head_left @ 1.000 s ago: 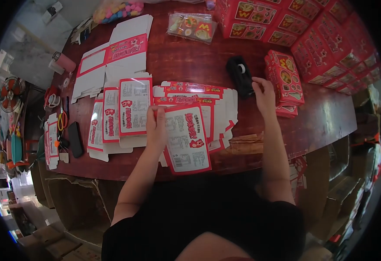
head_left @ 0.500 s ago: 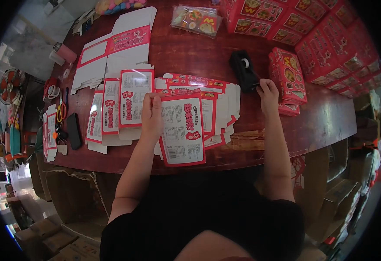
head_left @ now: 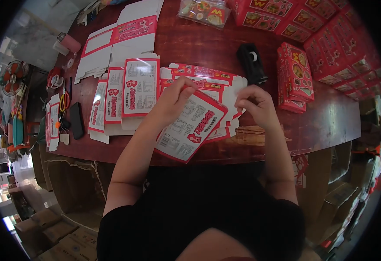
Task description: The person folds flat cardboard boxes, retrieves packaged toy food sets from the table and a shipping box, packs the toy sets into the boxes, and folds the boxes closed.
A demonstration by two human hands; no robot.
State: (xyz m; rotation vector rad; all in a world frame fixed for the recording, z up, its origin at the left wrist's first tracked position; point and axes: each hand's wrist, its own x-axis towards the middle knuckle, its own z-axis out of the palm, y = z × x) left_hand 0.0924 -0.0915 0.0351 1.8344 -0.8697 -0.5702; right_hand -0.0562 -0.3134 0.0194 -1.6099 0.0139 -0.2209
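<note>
Rectangular, red-edged carton (head_left: pixel 191 125) in the left fingers (head_left: pixel 186 92) has tilted diagonally.

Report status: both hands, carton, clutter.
Left hand gripping printed carton, slanted. Right hand near it, fingers curled, contents unclear. Flattened cartons crowd just beyond; black tape dispenser past right hand.

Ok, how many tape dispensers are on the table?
1: the black tape dispenser, beyond the right hand and just left of the small stack of red boxes. The spread cartons might hide another.
</note>
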